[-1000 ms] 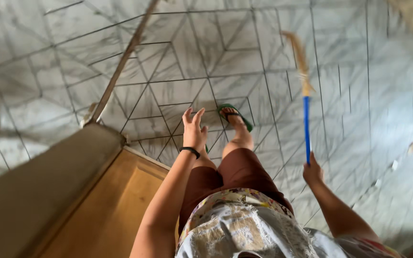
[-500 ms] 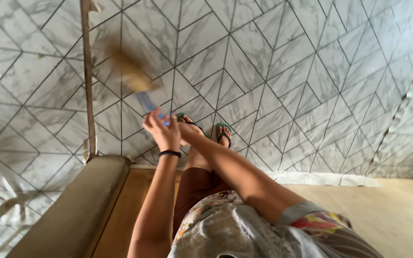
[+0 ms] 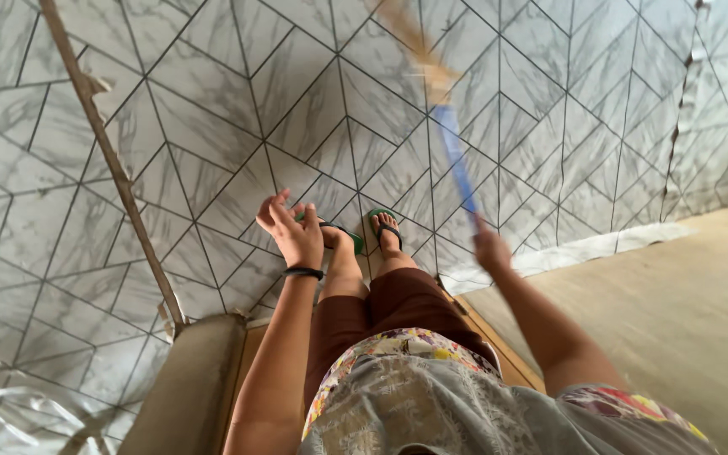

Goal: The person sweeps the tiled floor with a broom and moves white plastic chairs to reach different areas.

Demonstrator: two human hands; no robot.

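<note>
A downward view over a standing person is shown. The right hand (image 3: 492, 250), right of centre in the frame, is clenched around the lower end of a broom (image 3: 448, 135); its blue handle (image 3: 458, 164) runs up and slightly left from the fist, and the straw-coloured bristle head (image 3: 410, 38), strongly blurred, is seen at the upper centre of the frame over the floor. Whether the bristles touch the floor cannot be told.

The left hand (image 3: 292, 232), left of centre, is held free in the air with the fingers (image 3: 273, 209) released and loosely spread; nothing is grasped by it. A black band (image 3: 303, 272) is worn on the left wrist. Just right of this hand, two feet in green sandals (image 3: 385, 226) are placed side by side on the floor, the left foot partly covered by the hand.

The floor (image 3: 212, 101) is laid with grey-veined, marble-patterned tiles set in a diagonal pattern and fills the upper and left parts of the frame. A thin brown strip (image 3: 107, 156) crosses it diagonally from the upper left down to a grey ledge (image 3: 191, 379) at the lower left. A wooden surface (image 3: 250, 362) lies beside that ledge, and a plain beige floor area (image 3: 676, 312) occupies the lower right, bordered by a pale edge. Brown shorts (image 3: 381, 312) and a patterned garment (image 3: 431, 396) are visible at the bottom centre.
</note>
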